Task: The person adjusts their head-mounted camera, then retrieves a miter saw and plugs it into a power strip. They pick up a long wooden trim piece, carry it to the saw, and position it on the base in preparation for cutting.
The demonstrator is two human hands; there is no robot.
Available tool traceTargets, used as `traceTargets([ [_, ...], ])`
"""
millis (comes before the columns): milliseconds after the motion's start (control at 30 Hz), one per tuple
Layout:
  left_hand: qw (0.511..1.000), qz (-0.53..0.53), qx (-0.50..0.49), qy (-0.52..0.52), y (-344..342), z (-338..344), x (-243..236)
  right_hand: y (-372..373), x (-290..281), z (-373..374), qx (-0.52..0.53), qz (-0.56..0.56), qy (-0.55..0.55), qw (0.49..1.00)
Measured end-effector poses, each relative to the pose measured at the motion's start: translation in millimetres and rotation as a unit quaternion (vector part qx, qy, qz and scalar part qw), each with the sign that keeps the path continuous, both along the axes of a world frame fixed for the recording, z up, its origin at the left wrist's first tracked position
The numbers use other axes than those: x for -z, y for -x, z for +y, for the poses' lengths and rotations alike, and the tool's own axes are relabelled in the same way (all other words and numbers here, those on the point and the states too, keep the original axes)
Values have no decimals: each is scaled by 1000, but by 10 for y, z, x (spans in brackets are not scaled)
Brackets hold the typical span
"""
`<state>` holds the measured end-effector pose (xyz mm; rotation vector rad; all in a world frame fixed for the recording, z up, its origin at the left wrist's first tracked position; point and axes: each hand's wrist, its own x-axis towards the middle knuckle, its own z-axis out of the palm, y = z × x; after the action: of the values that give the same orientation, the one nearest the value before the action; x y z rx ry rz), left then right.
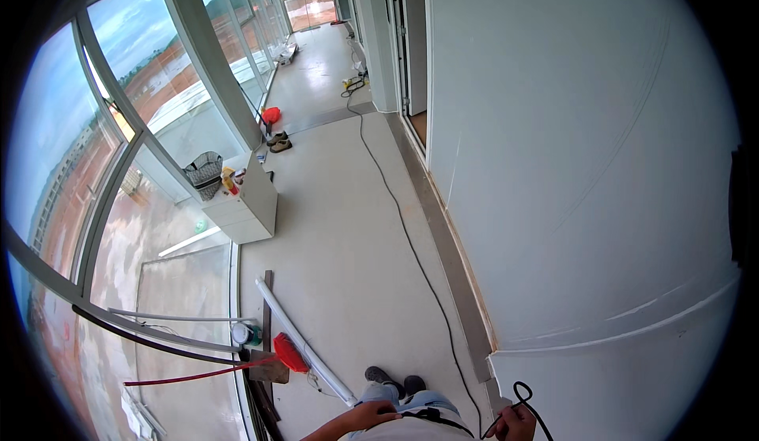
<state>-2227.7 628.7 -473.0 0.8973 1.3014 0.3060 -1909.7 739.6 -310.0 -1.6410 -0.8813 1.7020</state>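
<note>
At the lower right my right hand (515,424) is closed around a black cable (525,398), which loops up above the fingers and runs down again on the right. My left hand (370,416) rests against my waist beside a dark belt (433,416), its fingers stretched toward the right, and no object shows in it. Between the hands are my light trousers, with my dark shoes (386,376) on the pale floor below. A long cable (405,224) trails along the floor from the far end down toward my right hand.
On my left, a white pipe (304,338), a red broom or mop head (291,352) and dark strips (261,409) lie by the glass. A white cabinet (251,208) carries a bag (205,174) and bottles. A pale wall (585,164) and a doorway (413,54) border the right.
</note>
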Motion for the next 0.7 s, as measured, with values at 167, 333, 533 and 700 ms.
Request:
traceTargets([
  [167, 999, 24, -31, -14, 652, 670, 373, 670, 31, 748, 290, 2, -192, 938],
  [333, 997, 37, -45, -43, 1518, 1772, 385, 785, 132, 1435, 433, -239, -287, 820],
  [533, 996, 52, -47, -61, 2794, 2739, 119, 1755, -18, 2708, 606, -259, -315, 683],
  [700, 999, 7, 5, -46, 3487, 3670, 34, 2312, -181, 3821, 677, -333, -337, 563],
])
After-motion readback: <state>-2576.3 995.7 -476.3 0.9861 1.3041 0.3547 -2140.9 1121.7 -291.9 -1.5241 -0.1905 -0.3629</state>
